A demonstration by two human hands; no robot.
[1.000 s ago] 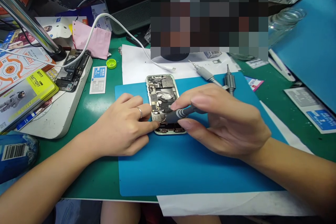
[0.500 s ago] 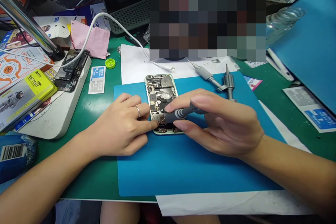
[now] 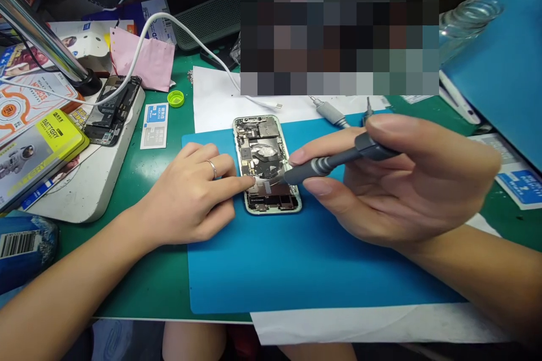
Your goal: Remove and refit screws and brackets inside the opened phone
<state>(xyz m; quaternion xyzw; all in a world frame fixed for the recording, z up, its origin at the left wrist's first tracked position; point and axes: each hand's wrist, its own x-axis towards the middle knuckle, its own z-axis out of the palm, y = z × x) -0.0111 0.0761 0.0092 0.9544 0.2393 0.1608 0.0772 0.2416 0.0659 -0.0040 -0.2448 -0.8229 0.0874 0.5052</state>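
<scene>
An opened smartphone (image 3: 265, 149) with bare inner parts lies on the blue mat (image 3: 271, 271). My left hand (image 3: 190, 194) is at its left edge, the index fingertip pressed on the lower inner parts and the other fingers curled against the side. A ring is on one finger. My right hand (image 3: 406, 180) is closed round a grey screwdriver (image 3: 326, 164), pinched between thumb and fingers. The screwdriver slants down left over the phone's right edge; its thin tip is hard to make out, so I cannot tell whether it touches.
Two more grey screwdrivers (image 3: 331, 114) lie behind, one mostly hidden by my right hand. A white cable (image 3: 169, 17) arches above the mat. At left are a second opened phone (image 3: 112, 115) on a white block, a yellow battery box (image 3: 46, 149) and a green cap (image 3: 175, 98).
My right hand and the screwdriver have drawn back right and slightly up, uncovering more of the phone's lower part. My left index fingertip stays on the phone.
</scene>
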